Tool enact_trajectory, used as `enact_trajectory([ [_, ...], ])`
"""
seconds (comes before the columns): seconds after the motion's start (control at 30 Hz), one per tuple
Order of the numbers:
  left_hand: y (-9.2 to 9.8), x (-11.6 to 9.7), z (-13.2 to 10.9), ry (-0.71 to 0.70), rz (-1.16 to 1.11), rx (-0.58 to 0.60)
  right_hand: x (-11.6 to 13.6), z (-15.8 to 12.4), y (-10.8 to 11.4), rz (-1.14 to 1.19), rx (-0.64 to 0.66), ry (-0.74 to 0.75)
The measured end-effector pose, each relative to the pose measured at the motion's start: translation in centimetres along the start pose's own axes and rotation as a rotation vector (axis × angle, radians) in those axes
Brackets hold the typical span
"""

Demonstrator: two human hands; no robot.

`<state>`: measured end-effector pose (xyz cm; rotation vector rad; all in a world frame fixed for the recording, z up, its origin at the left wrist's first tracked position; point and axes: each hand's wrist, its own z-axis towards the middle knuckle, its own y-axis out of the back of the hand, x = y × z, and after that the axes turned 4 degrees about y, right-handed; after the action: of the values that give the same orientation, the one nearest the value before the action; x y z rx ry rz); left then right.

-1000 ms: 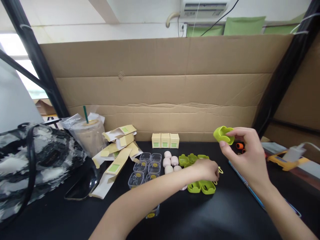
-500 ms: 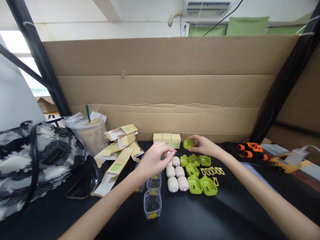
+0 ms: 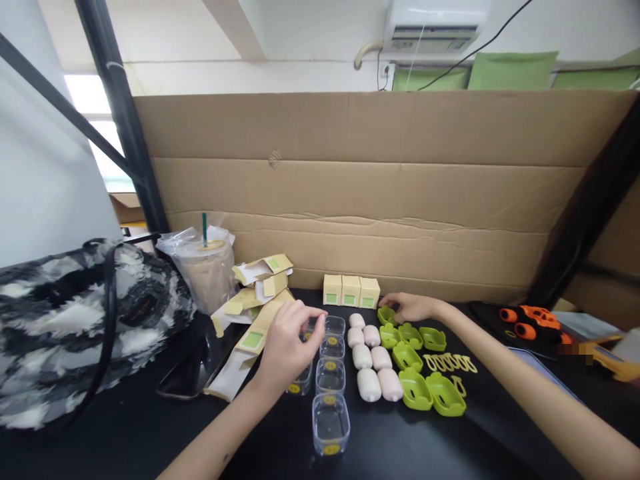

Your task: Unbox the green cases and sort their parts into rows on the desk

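Note:
My left hand (image 3: 291,341) hovers over the clear plastic containers (image 3: 331,378), thumb and index fingertip brought close together. Whether anything small is pinched there I cannot make out. At the far end of several green cup-like shells (image 3: 407,358), my right hand (image 3: 409,307) has its fingers closed on one green shell (image 3: 387,315), low at the table. Two columns of white and pale pink rounded capsules (image 3: 369,385) lie between the containers and the shells. Several cream-coloured loops (image 3: 451,363) are to the right of the shells.
Three small cream boxes (image 3: 351,292) stand before the cardboard wall (image 3: 350,193). Opened cartons (image 3: 253,340), a dark phone (image 3: 187,373), a bagged drink (image 3: 205,273) and a patterned bag (image 3: 65,327) crowd the left. An orange toy (image 3: 537,319) is at the right.
My left hand has moved from the far capsules leftward to the clear containers. My right hand has lowered the green shell to the table behind the others. The camera view has shifted.

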<state>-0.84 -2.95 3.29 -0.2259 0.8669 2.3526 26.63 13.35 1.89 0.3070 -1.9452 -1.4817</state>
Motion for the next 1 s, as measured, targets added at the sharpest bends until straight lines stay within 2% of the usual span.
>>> enact_trajectory([
  [0.17, -0.1, 0.1, 0.0, 0.048, 0.017, -0.01, 0.1, -0.2, 0.2, -0.084, -0.049, -0.012],
  [0.3, -0.1, -0.1, -0.2, 0.057, 0.009, 0.001, 0.7, 0.6, 0.8, -0.199, -0.253, -0.054],
  [0.43, -0.2, -0.3, -0.3, 0.04, 0.045, 0.002, 2.1, 2.3, 1.2, -0.303, -0.403, 0.0],
  [0.8, -1.0, 0.3, -0.7, -0.001, 0.079, 0.012, 2.7, 3.8, -0.1, -0.417, -0.422, 0.08],
  [1.0, -1.3, 0.7, -1.2, -0.088, 0.029, 0.099, 3.6, 2.3, 0.2, -0.417, -0.534, 0.186],
])
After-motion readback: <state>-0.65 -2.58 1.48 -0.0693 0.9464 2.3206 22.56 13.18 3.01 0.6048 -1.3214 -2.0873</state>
